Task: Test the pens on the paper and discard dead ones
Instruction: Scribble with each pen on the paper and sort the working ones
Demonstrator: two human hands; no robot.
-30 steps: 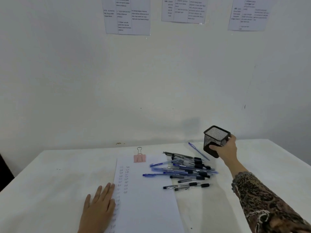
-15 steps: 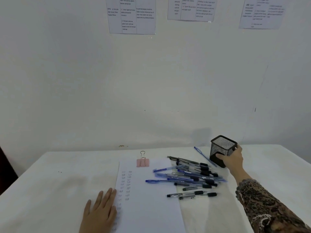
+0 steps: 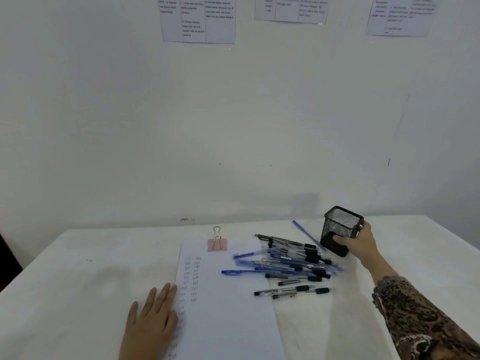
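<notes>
Nearest on the white table [image 3: 78,281], the left hand [image 3: 150,323] lies flat, fingers straight, on the left edge of the paper [image 3: 228,320]. Farther off, a heap of pens [image 3: 293,266] lies across the paper's right edge, just left of the right hand [image 3: 361,242], which grips a tilted black mesh pen cup [image 3: 340,227]. A pink binder clip [image 3: 217,242] sits on the paper's far edge.

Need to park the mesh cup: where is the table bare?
Bare table left of the paper, beyond the left hand; also the right side past the mesh cup and right hand. Crowded: the pen pile between paper and cup.
</notes>
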